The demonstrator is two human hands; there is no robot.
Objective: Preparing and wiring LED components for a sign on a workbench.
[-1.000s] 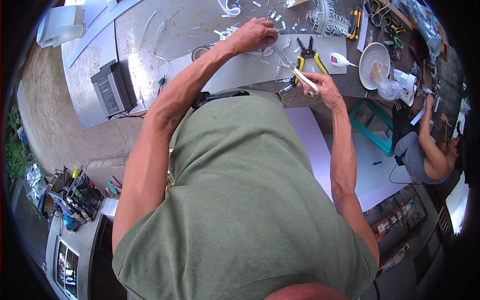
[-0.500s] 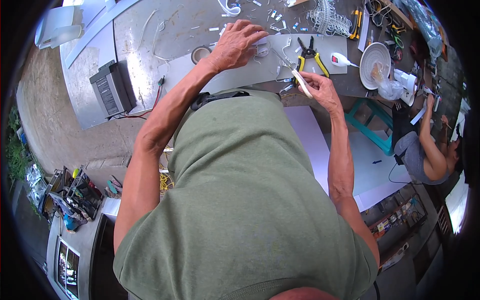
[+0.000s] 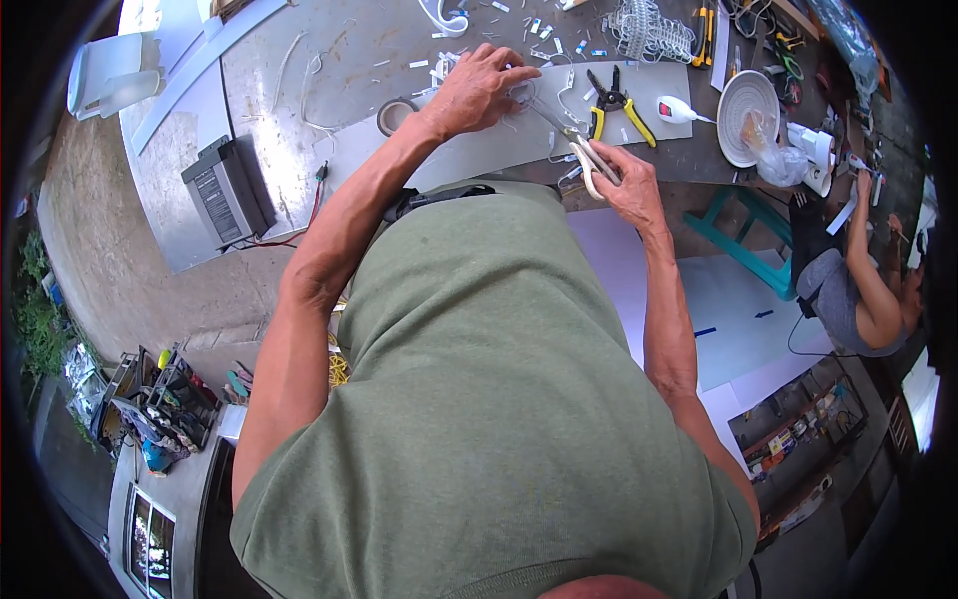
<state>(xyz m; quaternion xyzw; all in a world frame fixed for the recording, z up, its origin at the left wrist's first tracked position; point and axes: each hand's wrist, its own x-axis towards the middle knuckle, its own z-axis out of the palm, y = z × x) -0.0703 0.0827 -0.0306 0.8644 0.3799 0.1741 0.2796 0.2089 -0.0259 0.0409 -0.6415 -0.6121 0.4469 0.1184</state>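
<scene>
In my right hand (image 3: pixel 629 185) is a pair of scissors (image 3: pixel 586 165) with pale handles, its blades pointing up and left toward my left hand. My left hand (image 3: pixel 477 92) is closed over the grey sheet (image 3: pixel 469 145) on the workbench, fingers bent. Thin white wire (image 3: pixel 522 92) shows by its fingertips; what the fingers hold is mostly hidden. A tape roll (image 3: pixel 396 116) lies beside the left wrist. Wire strippers (image 3: pixel 617 105) with yellow-and-black handles rest spread to the right of the scissors, and a white bottle (image 3: pixel 676 109) with a thin nozzle lies past them.
Small white-and-blue pieces (image 3: pixel 544 33) are scattered on the bench (image 3: pixel 369 40). A grey power unit (image 3: pixel 225 195) sits left. At right are a round woven-looking tray (image 3: pixel 746 100), a coil of white strip (image 3: pixel 649 28), a teal stool (image 3: pixel 743 240) and another person (image 3: pixel 848 290).
The scissors have turned in my right hand, and more of both handles and blades shows. My left hand has shifted only slightly. The view has tilted a little.
</scene>
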